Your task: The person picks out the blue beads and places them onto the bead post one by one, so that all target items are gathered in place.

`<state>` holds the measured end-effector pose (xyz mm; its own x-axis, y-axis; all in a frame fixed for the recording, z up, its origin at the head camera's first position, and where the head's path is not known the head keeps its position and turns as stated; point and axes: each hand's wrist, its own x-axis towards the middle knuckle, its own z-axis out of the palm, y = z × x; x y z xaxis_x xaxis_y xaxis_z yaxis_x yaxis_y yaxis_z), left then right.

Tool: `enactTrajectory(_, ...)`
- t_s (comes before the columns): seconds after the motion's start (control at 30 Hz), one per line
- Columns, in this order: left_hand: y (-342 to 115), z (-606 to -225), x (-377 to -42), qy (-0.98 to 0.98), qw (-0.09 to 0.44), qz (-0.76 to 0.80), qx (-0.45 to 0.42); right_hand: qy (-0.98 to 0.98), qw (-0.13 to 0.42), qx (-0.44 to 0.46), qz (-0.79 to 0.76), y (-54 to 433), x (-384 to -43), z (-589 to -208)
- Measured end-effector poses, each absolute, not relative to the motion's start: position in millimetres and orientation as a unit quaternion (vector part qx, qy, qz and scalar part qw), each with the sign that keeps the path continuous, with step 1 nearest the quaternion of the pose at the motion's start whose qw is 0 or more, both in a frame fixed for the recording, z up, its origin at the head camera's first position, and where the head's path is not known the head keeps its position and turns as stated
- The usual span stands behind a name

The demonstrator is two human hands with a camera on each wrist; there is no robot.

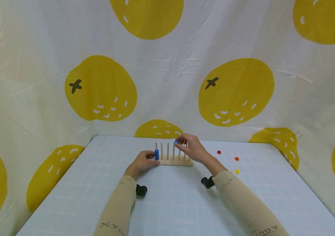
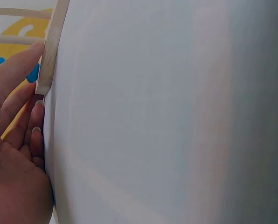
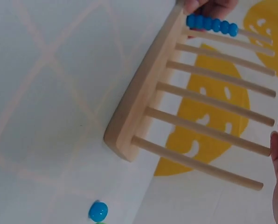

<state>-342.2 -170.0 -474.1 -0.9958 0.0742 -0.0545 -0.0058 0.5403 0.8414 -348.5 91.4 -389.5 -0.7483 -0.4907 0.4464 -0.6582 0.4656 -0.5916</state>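
Note:
A wooden peg stand [image 1: 174, 163] with a row of upright pegs stands on the table. Several blue beads [image 1: 157, 154] are stacked on its leftmost peg. My left hand [image 1: 140, 161] holds the left end of the base, its thumb [image 2: 24, 63] against the wood and other fingers around the end. Over the middle pegs, my right hand [image 1: 193, 147] pinches a blue bead [image 1: 176, 142] close to the top of one peg. The other pegs carry no beads in the right wrist view, where the pinched bead is hidden and only part of the hand shows at the right edge.
Loose on the table to the right lie a red bead [image 1: 219, 152], an orange bead [image 1: 237, 158] and a yellow bead [image 1: 237, 171]. Another blue bead [image 3: 98, 211] lies beyond the stand's right end. A fruit-patterned curtain [image 1: 167, 91] hangs behind the table.

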Motion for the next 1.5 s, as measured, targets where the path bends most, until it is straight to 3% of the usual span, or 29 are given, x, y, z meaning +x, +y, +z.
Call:
enactTrajectory(0.77,-172,-475,-346,0.881,0.029,0.472,0.034,-0.839,0.088,0.389,0.370,39,-356,-382)
enactTrajectory(1.5,-173,-472,-344,0.875,0.025,0.481,0.050,-0.850,0.101,0.366,0.364,11,-366,-397)
